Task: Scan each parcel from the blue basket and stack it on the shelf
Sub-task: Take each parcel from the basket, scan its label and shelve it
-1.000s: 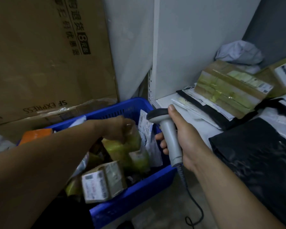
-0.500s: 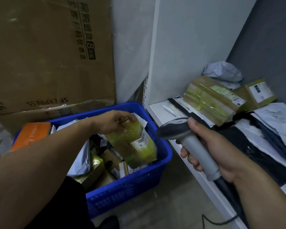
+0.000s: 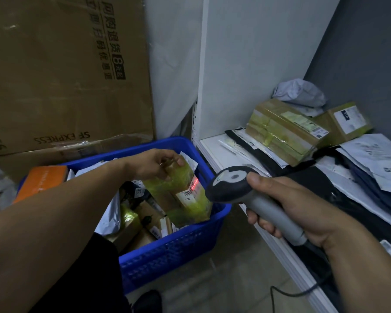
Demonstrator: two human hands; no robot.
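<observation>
My left hand [image 3: 152,164] grips the top of a parcel wrapped in yellow-green tape [image 3: 181,195], held tilted over the blue basket [image 3: 174,249]. A red scan line falls on the parcel's white barcode label. My right hand [image 3: 289,211] grips the grey handle of a barcode scanner [image 3: 233,188], whose dark head points left at that label from close by. The basket holds several more parcels, among them an orange box [image 3: 41,179] at its left end. To the right, the white shelf [image 3: 215,150] carries stacked parcels.
On the shelf lie taped cardboard boxes [image 3: 282,129], black and white mailer bags [image 3: 370,168] and a grey pouch [image 3: 300,91]. A big SF Express carton [image 3: 61,75] leans on the wall behind the basket. The scanner's cable [image 3: 287,292] hangs to the tiled floor.
The scanner's head has moved closer to the yellow-green parcel, and a red scan line now shows on its label. My left hand keeps holding the parcel over the basket.
</observation>
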